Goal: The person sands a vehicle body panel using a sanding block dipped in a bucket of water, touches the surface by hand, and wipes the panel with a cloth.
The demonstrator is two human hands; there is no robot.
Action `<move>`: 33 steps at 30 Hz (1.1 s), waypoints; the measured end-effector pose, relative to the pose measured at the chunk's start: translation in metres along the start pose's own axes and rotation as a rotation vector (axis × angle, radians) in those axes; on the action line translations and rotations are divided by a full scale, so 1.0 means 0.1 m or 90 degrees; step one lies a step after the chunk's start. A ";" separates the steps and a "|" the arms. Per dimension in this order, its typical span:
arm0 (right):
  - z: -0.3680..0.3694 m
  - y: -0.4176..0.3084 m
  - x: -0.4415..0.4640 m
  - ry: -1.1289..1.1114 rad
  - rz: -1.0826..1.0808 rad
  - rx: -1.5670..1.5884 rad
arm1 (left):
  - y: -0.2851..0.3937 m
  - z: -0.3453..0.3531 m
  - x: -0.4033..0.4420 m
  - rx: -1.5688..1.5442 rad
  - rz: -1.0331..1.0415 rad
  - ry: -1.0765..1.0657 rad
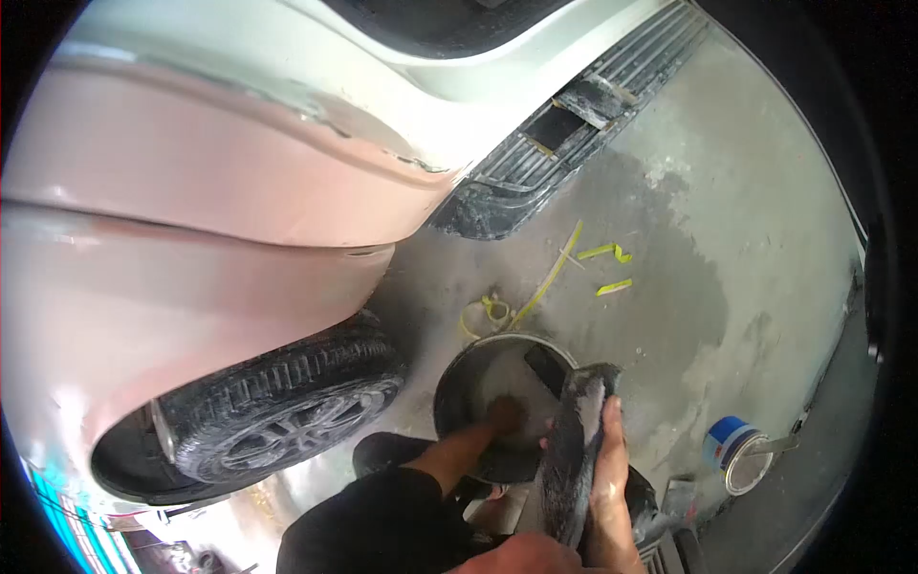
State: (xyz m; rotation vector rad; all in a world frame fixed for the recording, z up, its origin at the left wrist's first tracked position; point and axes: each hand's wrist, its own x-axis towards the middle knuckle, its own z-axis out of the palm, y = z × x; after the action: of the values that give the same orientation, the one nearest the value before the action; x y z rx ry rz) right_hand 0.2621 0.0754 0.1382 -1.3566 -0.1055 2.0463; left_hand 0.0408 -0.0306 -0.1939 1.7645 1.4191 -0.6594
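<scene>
The right hand [608,461] is clamped round a long dark block [577,445] streaked with grey, right of the lower centre of the frame; skin shows along the block's right side, and fingertips just peep past its left edge. The left hand [507,415] reaches down into a dark bucket [453,392] at lower centre, its fingers lost in murky water, so I cannot tell whether they are spread, together or holding something. A flat black piece [548,370] leans near the bucket's upper-right rim, partly covered by the block. A blurred skin-coloured shape at the bottom edge is hard to identify.

Yellow tape strips [552,273] lie on the concrete floor [765,191] above the bucket. Left of it stands a dusty wheel [287,416], under a car body [220,182] that fills the upper left and is cut off by the frame. A ridged running board [521,165] runs toward the top right. A blue-and-white can [734,448] sits at lower right, a flat tool [776,446] across its top.
</scene>
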 end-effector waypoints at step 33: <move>3.49 1.34 -1.32 0.081 -0.514 -0.244 | -0.19 -6.58 -8.93 0.912 0.177 0.496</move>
State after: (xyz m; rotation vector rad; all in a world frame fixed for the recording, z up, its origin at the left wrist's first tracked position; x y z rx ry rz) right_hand -0.0664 -0.0030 0.3466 -1.3528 -0.8751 1.2878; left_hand -0.2435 -0.0037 0.8781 3.5575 1.0572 -0.9916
